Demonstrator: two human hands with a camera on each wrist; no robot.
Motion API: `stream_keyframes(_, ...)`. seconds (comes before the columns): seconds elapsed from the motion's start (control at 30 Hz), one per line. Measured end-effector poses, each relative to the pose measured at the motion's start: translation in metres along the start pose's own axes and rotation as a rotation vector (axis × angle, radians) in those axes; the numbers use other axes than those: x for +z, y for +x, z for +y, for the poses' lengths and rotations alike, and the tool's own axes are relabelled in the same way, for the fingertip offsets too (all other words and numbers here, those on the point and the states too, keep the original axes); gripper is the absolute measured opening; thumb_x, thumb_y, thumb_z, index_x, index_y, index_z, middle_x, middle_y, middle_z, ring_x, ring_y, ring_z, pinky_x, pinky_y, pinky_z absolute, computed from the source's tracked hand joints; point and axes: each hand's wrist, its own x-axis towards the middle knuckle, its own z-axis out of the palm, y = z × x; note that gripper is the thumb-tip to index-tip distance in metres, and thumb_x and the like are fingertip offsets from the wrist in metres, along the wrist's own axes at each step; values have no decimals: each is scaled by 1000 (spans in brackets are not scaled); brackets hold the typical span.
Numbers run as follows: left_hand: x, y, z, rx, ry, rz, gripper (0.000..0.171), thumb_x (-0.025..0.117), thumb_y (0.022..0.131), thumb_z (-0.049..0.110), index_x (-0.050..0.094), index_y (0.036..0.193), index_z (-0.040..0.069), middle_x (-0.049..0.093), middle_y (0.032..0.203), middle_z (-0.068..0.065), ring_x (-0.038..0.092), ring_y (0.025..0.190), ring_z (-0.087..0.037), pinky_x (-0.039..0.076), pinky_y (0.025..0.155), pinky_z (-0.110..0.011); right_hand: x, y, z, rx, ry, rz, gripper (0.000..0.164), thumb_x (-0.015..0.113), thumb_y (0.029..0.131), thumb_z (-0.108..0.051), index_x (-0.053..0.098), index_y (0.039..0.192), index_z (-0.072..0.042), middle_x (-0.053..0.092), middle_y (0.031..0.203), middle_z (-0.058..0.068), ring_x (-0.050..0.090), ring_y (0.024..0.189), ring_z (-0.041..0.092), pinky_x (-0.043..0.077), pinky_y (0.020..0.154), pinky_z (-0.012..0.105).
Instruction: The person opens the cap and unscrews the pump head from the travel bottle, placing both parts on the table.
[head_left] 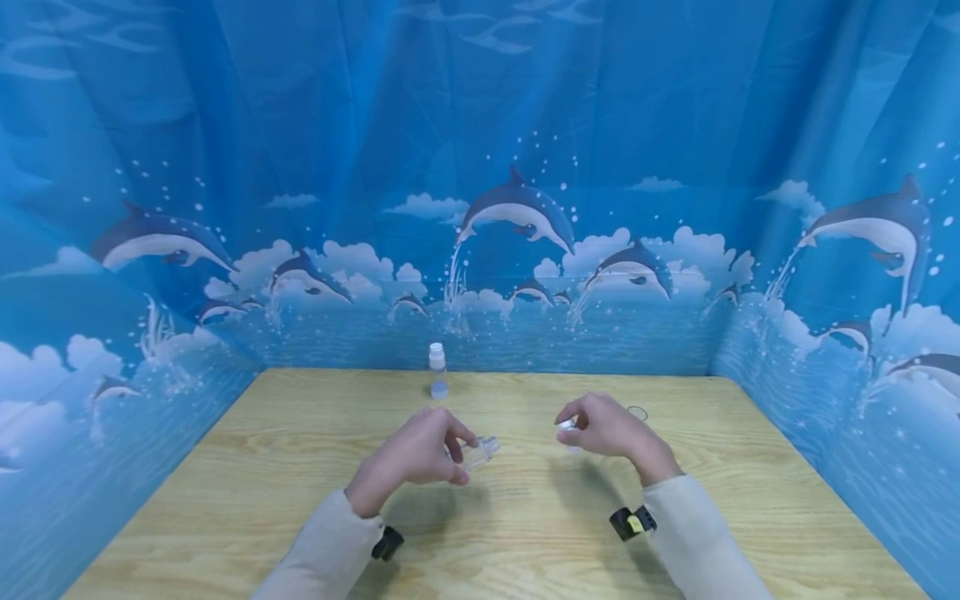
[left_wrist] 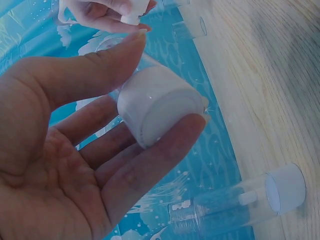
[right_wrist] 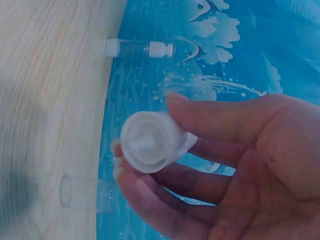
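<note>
My left hand grips a small clear bottle, tilted so its open neck points right toward the other hand. Its white base faces the camera in the left wrist view, between thumb and fingers. To the right, my right hand pinches a white pump head between thumb and fingertips. The right wrist view looks into the underside of this pump head, where a short stem shows in the middle. A gap separates the bottle neck from the pump head.
Another clear bottle with white top and base stands upright near the table's back edge. A clear cap sits on the wooden table, beyond the right hand. A blue dolphin-print curtain surrounds the back and sides.
</note>
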Motion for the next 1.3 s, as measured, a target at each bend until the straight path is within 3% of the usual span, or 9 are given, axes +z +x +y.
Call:
stream_keyframes(0.23, 1, 0, -1, 3, -1, 0, 44, 90, 74, 6, 77, 115, 6, 79, 95, -11, 68, 77, -12, 59, 66, -30, -1, 1, 8, 25, -43, -31, 28, 77, 91, -14, 75, 115, -1, 73, 120, 19, 69, 94, 23, 61, 84, 43)
stream_keyframes(0.47, 1, 0, -1, 8, 2, -4, 44, 90, 74, 6, 77, 116, 6, 79, 96, -11, 69, 78, -13, 59, 68, -32, 3, 2, 11, 75, -55, -33, 28, 79, 89, -13, 75, 114, -1, 76, 105, 10, 69, 92, 21, 61, 84, 43)
stream_keyframes(0.77, 1, 0, 0, 9, 8, 0, 44, 91, 74, 6, 77, 116, 6, 79, 94, -10, 68, 77, -12, 59, 68, -32, 6, 3, 14, 139, 30, -40, 25, 76, 89, -7, 74, 113, 0, 74, 106, 14, 69, 80, 17, 63, 67, 34)
stream_keyframes(1.3, -1, 0, 1, 8, 7, 0, 45, 91, 74, 6, 77, 116, 6, 79, 93, -7, 67, 76, -12, 58, 67, -31, 11, 4, 20, 151, 8, -40, 16, 75, 89, -7, 74, 104, -1, 71, 104, 17, 66, 69, 19, 61, 58, 32)
